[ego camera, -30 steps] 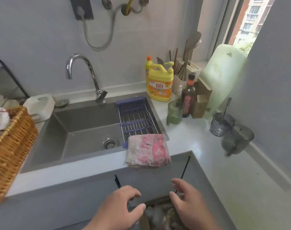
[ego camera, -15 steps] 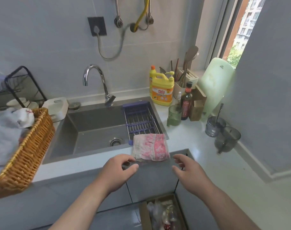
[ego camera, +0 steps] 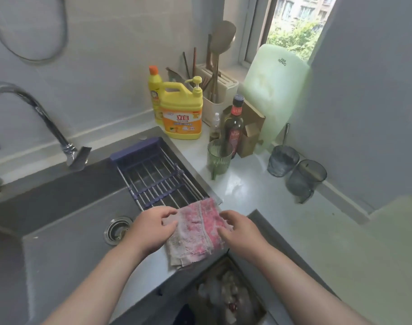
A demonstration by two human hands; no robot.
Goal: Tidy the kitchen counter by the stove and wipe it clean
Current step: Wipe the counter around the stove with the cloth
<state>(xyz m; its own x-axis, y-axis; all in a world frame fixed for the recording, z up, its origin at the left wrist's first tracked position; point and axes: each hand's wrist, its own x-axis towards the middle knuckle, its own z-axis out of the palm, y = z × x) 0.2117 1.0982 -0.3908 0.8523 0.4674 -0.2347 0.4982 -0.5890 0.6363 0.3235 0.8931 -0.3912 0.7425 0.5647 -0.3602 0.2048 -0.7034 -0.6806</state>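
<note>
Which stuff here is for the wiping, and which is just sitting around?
For the wiping: pink cloth, left hand, right hand, counter.

Just sitting: yellow soap jug, dark bottle, green cup, grey cups, cutting board.

Both bare forearms reach forward, left hand (ego camera: 153,227) and right hand (ego camera: 239,233) palm-down side by side, fingers (ego camera: 224,215) loosely curled, thumbs inward.

- The counter (ego camera: 254,198) lies bare between the green glass (ego camera: 217,158) and the grey cups (ego camera: 282,160); a hand could sweep through there.
- The back corner is crowded: yellow jug (ego camera: 181,116), dark bottle (ego camera: 233,127) and cutting board (ego camera: 270,90) stand close together.
- The rack (ego camera: 158,174) spans the right end of the sink (ego camera: 71,231); the left of the basin is open.
- The cloth (ego camera: 195,233) covers the front rim, pinched at its edges by the left hand (ego camera: 151,228) and the right hand (ego camera: 240,233).
</note>
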